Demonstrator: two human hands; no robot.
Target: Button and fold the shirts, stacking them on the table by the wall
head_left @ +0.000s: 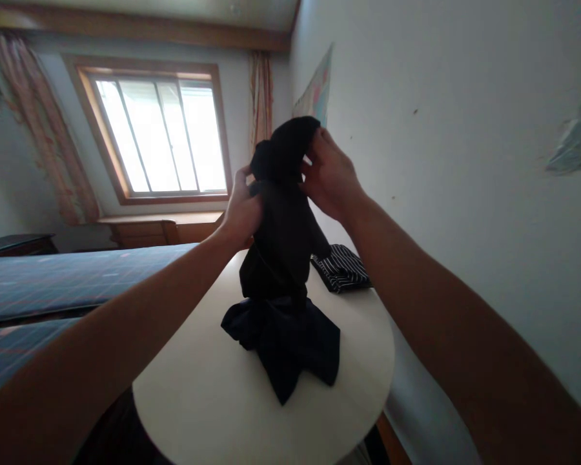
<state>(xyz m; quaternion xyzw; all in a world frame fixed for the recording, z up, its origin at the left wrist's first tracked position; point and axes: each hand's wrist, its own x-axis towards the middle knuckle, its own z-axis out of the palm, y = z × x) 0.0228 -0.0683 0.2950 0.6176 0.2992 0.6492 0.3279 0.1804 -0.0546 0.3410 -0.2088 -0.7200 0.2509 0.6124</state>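
Note:
Between my two hands hangs a black garment (285, 226), bunched at the top and drooping toward the table. Its exact kind is hard to make out in the dim light. My left hand (244, 205) grips its left side near the top. Higher up on the right, my right hand (332, 171) pinches the bunched cloth. Directly below, a crumpled dark navy cloth (295, 342) lies on the white round table (198, 400); the black garment's lower end hangs in front of or against it. A folded black-and-white striped garment (343, 268) rests at the table's far right.
A bed with a blue plaid cover (77, 278) stands left of the table. The white wall (440, 161) runs close along the right. Behind are a wooden desk (145, 232) and a bright window (159, 135) with patterned curtains (48, 129).

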